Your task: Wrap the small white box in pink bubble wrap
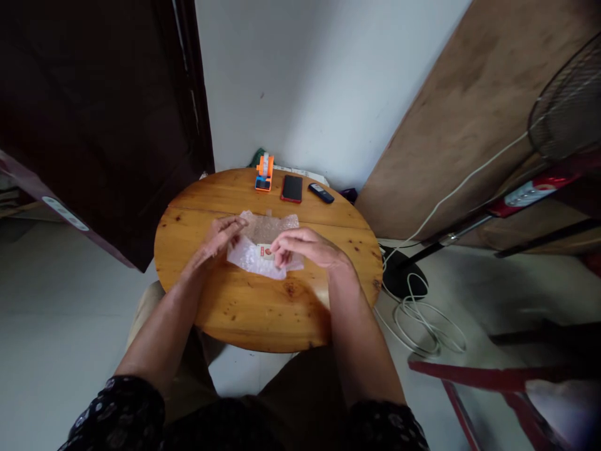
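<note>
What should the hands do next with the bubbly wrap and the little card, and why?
Probably fold the far flap of the bubble wrap over the small card. The card lies on the wrap, partly uncovered. The right hand presses on it while the left hand touches the wrap's left edge.

The right hand (305, 246) covered the right part of the small card (266, 252), whose print was too small to read. The left hand (220, 238) hid the left edge of the bubble wrap (263, 247). The near rim of the round wooden table (244, 313) was masked by both forearms. The standing fan (570, 106) was cut off by the right edge (only part of its grille showed). The dark device (321, 193) beside the phone (292, 188) was too small to identify.
</note>
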`<state>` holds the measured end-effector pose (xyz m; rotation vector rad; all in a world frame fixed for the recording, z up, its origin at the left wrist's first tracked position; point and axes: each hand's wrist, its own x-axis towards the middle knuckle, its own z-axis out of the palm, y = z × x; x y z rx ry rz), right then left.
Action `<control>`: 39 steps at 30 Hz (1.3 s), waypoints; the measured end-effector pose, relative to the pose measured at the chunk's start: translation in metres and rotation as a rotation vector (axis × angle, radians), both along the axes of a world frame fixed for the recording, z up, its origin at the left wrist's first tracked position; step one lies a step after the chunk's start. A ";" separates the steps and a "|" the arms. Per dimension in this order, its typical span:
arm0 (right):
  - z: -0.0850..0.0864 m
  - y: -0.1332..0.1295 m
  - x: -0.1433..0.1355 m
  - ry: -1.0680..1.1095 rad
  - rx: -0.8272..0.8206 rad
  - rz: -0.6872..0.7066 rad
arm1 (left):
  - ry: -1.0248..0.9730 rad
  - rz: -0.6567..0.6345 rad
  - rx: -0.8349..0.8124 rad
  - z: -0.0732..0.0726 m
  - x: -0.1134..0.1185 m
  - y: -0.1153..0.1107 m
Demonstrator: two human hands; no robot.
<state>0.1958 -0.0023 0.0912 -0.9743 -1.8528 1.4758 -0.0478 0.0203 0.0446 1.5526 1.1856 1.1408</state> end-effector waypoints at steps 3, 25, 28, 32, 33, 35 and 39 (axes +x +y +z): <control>0.007 -0.018 -0.011 -0.230 -0.095 0.294 | 0.017 -0.127 -0.161 0.004 -0.009 0.000; -0.040 -0.027 -0.005 -0.350 0.482 -0.569 | 0.845 -0.263 0.228 -0.018 0.025 -0.073; -0.039 -0.027 0.043 -0.398 0.526 -0.840 | 0.920 -0.281 0.232 -0.021 0.025 -0.075; -0.042 -0.031 0.085 -0.818 0.434 -0.842 | 0.982 -0.315 0.200 -0.018 0.025 -0.075; -0.043 -0.034 0.088 -0.880 0.437 -0.837 | 0.991 -0.318 0.199 -0.017 0.025 -0.075; -0.040 -0.039 0.084 -0.911 0.499 -0.870 | 1.001 -0.313 0.206 -0.017 0.025 -0.075; -0.030 -0.050 0.049 -0.770 0.703 -0.791 | 1.012 -0.301 0.209 -0.020 0.026 -0.077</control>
